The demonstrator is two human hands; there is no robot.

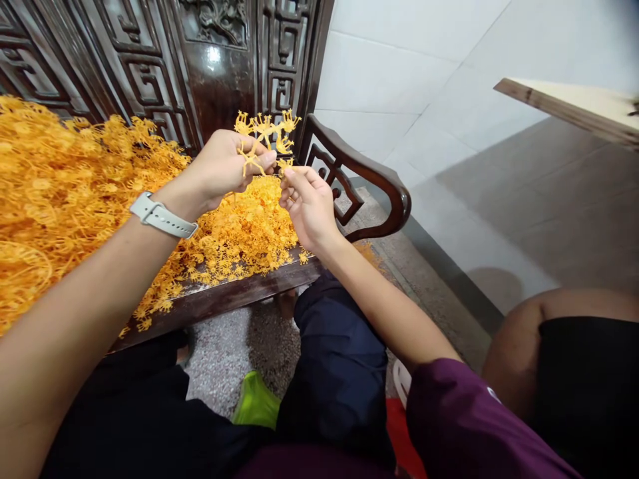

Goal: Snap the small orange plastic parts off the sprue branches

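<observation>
My left hand (224, 166), with a pale watch strap (162, 216) on its wrist, is closed round a yellow plastic sprig (267, 133) of small branching parts, held up above the bench. My right hand (307, 199) is just to the right, its fingertips pinched on the sprig's lower end. Both hands hover over a big heap of the same yellow plastic parts (74, 193) piled on a dark carved wooden bench (234, 296).
The bench's curved armrest (372, 183) lies right of my hands, its carved back (200, 60) behind. White tiled wall and grey floor lie at right, with a wooden board edge (574, 106). Another person's leg (564, 352) is at the lower right. My knees are below.
</observation>
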